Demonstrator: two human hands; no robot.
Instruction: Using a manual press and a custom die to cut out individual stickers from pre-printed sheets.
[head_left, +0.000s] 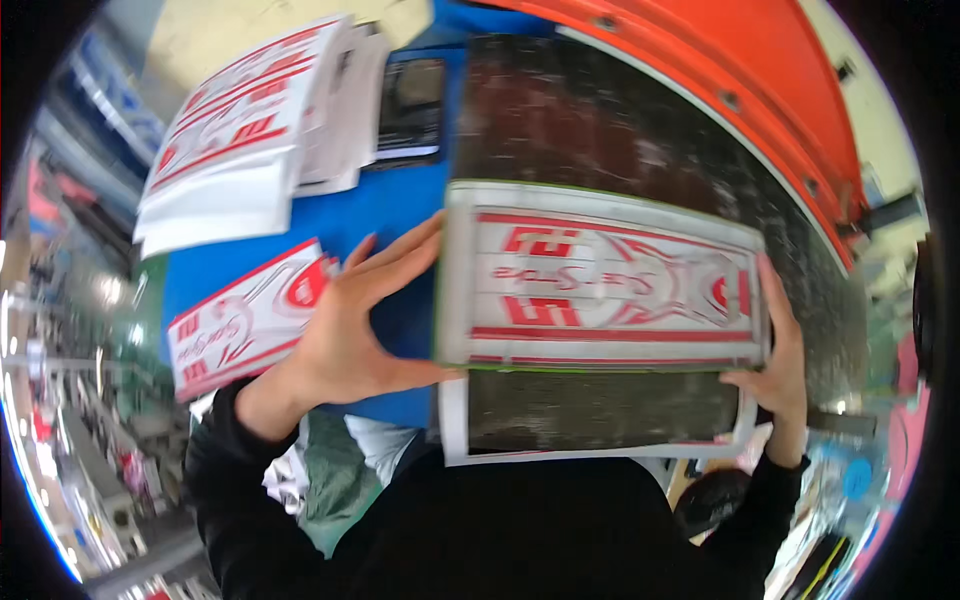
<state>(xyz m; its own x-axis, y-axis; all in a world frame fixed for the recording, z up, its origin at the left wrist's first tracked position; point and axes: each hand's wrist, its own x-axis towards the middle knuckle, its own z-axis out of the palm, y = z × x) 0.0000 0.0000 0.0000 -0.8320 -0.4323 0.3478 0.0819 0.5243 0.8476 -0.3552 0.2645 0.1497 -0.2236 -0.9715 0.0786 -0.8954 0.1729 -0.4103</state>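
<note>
A rectangular red-and-white printed panel with a thin green-tinted rim lies flat between my hands, above a dark worn board. My left hand grips its left edge, fingers at the upper corner and thumb at the lower one. At the right edge my right hand holds it, thumb near the lower right corner. Whether the print is part of the panel or a sheet beneath a clear plate, I cannot tell. A white border shows below the panel on the near side. Partly behind my left hand lies a loose printed piece.
A stack of red-and-white printed sheets and paler pieces sits at the upper left on a blue surface. Beside it is a dark phone-like rectangle. The dark board extends away from me, edged by an orange-red machine part.
</note>
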